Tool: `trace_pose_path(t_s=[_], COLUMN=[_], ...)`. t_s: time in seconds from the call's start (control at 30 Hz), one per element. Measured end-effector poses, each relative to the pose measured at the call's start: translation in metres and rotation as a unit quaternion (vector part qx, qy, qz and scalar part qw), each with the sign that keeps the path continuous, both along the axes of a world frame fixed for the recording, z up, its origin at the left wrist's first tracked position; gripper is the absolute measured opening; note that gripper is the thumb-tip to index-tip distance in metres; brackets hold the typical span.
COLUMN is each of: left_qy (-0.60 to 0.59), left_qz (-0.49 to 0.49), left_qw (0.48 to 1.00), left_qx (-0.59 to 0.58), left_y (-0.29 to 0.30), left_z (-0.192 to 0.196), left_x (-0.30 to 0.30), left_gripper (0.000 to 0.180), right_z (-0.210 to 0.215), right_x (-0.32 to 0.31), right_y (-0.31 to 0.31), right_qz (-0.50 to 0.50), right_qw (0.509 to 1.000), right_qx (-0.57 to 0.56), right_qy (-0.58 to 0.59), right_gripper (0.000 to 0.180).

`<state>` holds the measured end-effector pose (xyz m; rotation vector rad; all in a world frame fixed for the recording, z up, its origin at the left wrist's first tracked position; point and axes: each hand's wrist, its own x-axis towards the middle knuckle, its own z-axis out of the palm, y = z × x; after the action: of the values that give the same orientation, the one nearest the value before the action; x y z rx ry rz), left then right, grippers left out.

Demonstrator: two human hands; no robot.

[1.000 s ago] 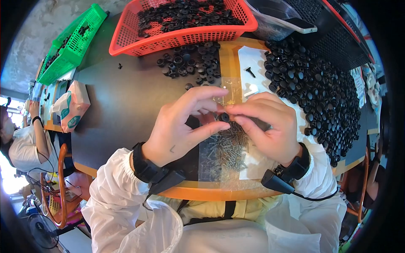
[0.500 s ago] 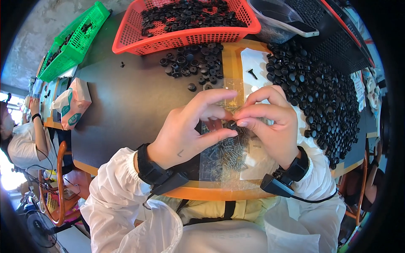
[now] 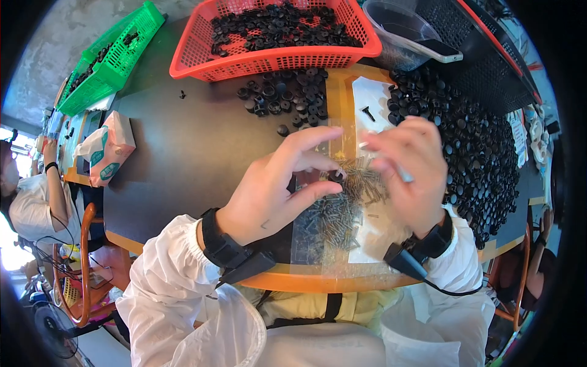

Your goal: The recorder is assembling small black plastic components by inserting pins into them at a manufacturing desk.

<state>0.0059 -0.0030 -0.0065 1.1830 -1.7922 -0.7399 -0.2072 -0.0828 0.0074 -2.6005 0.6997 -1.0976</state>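
Note:
My left hand [image 3: 269, 189] is closed in a pinch on a small black round cap [image 3: 335, 176], held between thumb and fingertips above a heap of small metal screws [image 3: 340, 223]. My right hand [image 3: 416, 171] is apart from it, over the white paper strip [image 3: 369, 93]. Motion smears its fingers, so whether they hold anything is unclear. Just beyond those fingers, a black bolt-shaped piece [image 3: 368, 114] lies on the paper. To the right spreads a big pile of black round caps [image 3: 471, 144].
A red basket [image 3: 275, 63] of black parts stands at the back, with loose black caps [image 3: 282, 98] before it. Behind the pile are a clear tub [image 3: 391, 56], a phone [image 3: 443, 52] and a black crate [image 3: 495, 73]. At left are a tissue pack [image 3: 110, 147] and green basket [image 3: 116, 64]; a person [image 3: 43, 189] sits there.
My right hand has drawn away from the cap, moving right toward the pile. My left hand stays nearly in place, pinching the cap. The view has shifted slightly.

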Motion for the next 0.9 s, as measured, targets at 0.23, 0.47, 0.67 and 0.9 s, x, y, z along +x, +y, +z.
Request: trace_pose_path(t_s=[0.23,0.47,0.67,0.9], left_qy=[0.04,0.045,0.043,0.036], left_qz=[0.023,0.013,0.017,0.007], left_qw=[0.999,0.999,0.999,0.999], left_qx=[0.019,0.018,0.021,0.034], left_y=[-0.001,-0.003,-0.002,-0.001], left_z=[-0.004,-0.004,-0.003,0.0], left_x=[0.007,0.005,0.006,0.006], left_gripper=[0.062,0.061,0.062,0.061], right_z=[0.0,-0.01,-0.009,-0.012], right_x=[-0.024,-0.013,-0.016,-0.016], right_y=[-0.031,-0.032,-0.03,-0.033], right_qz=[-0.056,-0.047,-0.127,-0.14], right_qw=[0.989,0.991,0.983,0.979], right_qx=[-0.064,-0.019,-0.02,-0.066], right_qy=[0.123,0.124,0.13,0.135], right_gripper=[0.032,0.04,0.039,0.043])
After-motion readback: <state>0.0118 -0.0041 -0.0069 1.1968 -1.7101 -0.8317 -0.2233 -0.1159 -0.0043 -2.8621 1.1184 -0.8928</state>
